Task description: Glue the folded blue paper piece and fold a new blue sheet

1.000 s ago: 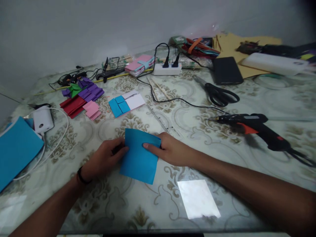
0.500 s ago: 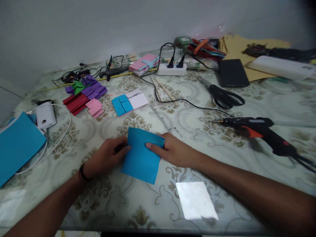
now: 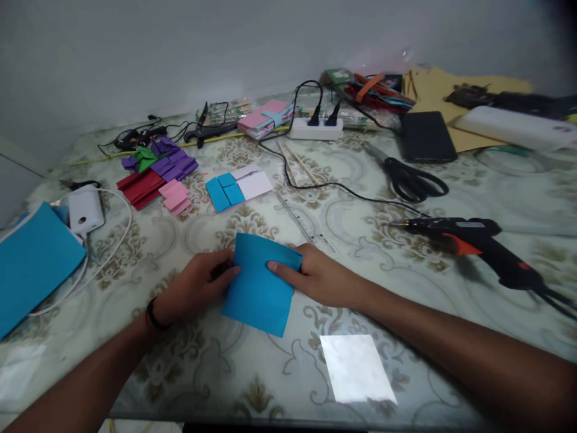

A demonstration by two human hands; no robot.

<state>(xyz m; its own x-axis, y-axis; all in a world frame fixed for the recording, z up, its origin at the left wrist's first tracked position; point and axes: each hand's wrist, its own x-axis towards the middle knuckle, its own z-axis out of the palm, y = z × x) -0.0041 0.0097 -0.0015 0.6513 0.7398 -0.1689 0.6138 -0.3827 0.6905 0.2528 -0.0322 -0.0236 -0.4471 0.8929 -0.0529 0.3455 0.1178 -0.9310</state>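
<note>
A blue square of paper lies on the patterned table in front of me. My left hand grips its left edge, fingertips on the paper. From the right, my right hand presses a finger down on the paper's upper right part and holds that edge. Both hands rest on the table top.
A clear ruler lies just behind the paper. Small folded blue and white pieces, pink, red and purple pieces lie behind. A glue gun, scissors, power strip, white charger and blue sheets surround.
The view has shifted slightly. My hands and the blue paper stay in the same grip and place.
</note>
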